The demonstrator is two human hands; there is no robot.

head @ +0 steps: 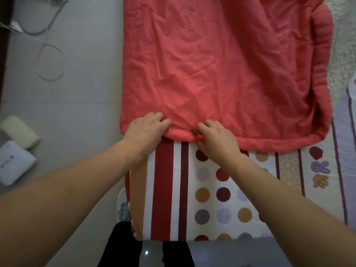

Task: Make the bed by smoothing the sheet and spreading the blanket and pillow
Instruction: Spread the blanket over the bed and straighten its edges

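Note:
A coral-red blanket [212, 64] lies wrinkled across the bed, its near hem running left to right in mid-frame. My left hand [146, 128] grips that hem near the blanket's left corner, fingers curled on top of the fabric. My right hand [213, 135] pinches the rolled hem a little to the right, with the thumb under the edge. Below the hem shows the sheet [212, 189], white with red and brown stripes and coloured dots. The blanket's right side is bunched up in a fold [321, 54]. No pillow is in view.
Grey tiled floor [77, 112] lies left of the bed, with a loose cable [50, 62] on it. A pale foam block [19, 132] and a white packet [13, 164] sit at the left edge. My dark trouser legs [123, 245] stand at the bed's near end.

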